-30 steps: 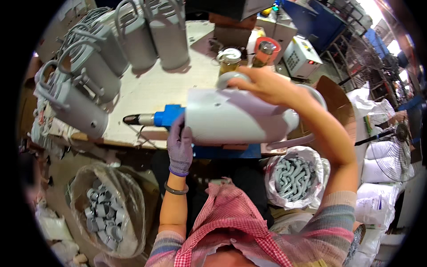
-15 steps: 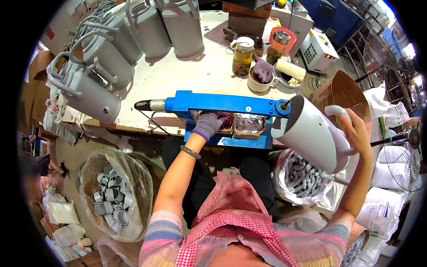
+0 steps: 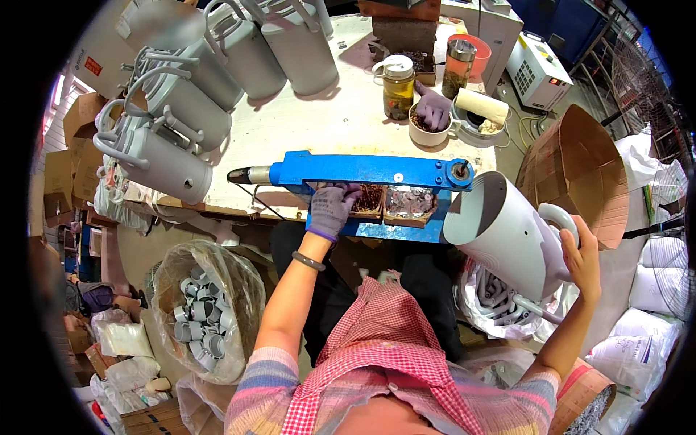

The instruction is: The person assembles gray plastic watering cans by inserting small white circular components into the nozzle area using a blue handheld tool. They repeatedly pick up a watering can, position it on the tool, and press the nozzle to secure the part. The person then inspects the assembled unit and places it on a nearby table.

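Observation:
My right hand (image 3: 581, 255) is closed round the curved handle of a grey watering can (image 3: 511, 235). The can is tilted, its round opening facing left, just below the end of a blue long-armed press (image 3: 377, 170). A thin grey spout (image 3: 536, 306) sticks out from its lower side. My left hand (image 3: 330, 210), in a grey-purple glove, reaches under the press arm at a tray of small brown parts (image 3: 370, 199). Its fingers are bent together; what they pinch, if anything, is hidden. Beside that is a tray of small silvery washers (image 3: 409, 201).
Several finished-looking grey cans (image 3: 299, 54) stand at the back left. A clear bag of grey rings (image 3: 206, 312) sits at lower left, and a bag of grey curved handles (image 3: 493, 297) under the held can. Jars (image 3: 398, 90), a cup (image 3: 429, 130) and a cardboard box (image 3: 580, 177) are at right.
The can has been lowered and drawn slightly away from the press end, with my right hand moving down with it. My left hand stays at the trays, shifted slightly left. The whole view has shifted a little.

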{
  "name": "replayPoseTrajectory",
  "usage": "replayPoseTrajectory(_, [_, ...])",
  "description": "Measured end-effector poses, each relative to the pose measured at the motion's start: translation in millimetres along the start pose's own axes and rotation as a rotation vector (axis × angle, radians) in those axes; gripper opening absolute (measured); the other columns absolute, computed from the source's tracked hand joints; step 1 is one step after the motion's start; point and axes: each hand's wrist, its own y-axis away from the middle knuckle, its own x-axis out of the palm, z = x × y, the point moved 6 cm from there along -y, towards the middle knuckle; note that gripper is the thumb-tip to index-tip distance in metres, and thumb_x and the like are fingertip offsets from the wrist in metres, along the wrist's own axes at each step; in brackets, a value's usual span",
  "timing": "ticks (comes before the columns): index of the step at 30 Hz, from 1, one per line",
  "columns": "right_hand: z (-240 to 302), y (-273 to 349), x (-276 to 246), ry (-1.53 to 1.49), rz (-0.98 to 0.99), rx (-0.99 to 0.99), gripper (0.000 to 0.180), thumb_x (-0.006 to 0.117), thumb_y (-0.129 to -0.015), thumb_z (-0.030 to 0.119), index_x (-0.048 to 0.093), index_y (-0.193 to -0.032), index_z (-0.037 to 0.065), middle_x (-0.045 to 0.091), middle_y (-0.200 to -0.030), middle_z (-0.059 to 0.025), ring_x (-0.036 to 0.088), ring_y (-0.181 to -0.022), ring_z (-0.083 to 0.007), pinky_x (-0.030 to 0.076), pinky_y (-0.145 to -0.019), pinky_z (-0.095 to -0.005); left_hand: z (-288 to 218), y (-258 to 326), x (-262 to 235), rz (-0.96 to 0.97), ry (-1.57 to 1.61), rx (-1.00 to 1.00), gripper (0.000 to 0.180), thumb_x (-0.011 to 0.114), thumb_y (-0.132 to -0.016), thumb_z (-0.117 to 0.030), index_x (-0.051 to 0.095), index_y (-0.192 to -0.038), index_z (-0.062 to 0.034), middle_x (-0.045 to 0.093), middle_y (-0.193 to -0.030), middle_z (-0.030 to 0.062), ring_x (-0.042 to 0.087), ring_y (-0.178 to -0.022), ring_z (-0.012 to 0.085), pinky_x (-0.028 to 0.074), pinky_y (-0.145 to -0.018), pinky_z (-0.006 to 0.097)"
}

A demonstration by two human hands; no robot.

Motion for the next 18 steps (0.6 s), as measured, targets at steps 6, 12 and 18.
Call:
replayPoseTrajectory(6, [-21.9,13.5,-7.3,-0.024,-0.044,0.069,0.028,0.063,-0.093,0.019,0.061,-0.113,0.0,0.055,-0.072,0.0004,0.044,-0.064,-0.0058,0.038,-0.059,-0.0239,-37.2,25.4,-33.2,-0.189,0.255,-0.013,0.02,0.07,-0.088,-0.009,0.071,-0.106,0.0006,0.073,-0.088,0.0093,0.069,-0.073,0.0154,0.054,-0.067,0.028])
replayPoseTrajectory(12, [-15.3,10.0,1.2,-0.009,-0.067,-0.003,0.03,0.066,-0.09,0.019,0.062,-0.112,-0.001,0.064,-0.08,-0.0069,0.055,-0.072,-0.0122,0.047,-0.07,-0.0274,-137.0,-13.9,-50.8,-0.045,0.838,-0.003,0.023,0.077,-0.083,-0.003,0.071,-0.104,0.0006,0.072,-0.093,0.0069,0.067,-0.08,0.0116,0.055,-0.075,0.025])
replayPoseTrajectory(18, [-29.7,13.6,-0.5,-0.072,-0.091,0.022,0.03,0.069,-0.089,0.018,0.063,-0.111,-0.001,0.066,-0.082,-0.0085,0.058,-0.074,-0.014,0.048,-0.071,-0.0282,-187.0,-53.0,-27.1,0.155,0.945,-0.038,0.023,0.076,-0.085,-0.007,0.07,-0.105,0.0021,0.072,-0.094,0.0076,0.067,-0.087,0.0117,0.055,-0.081,0.025])
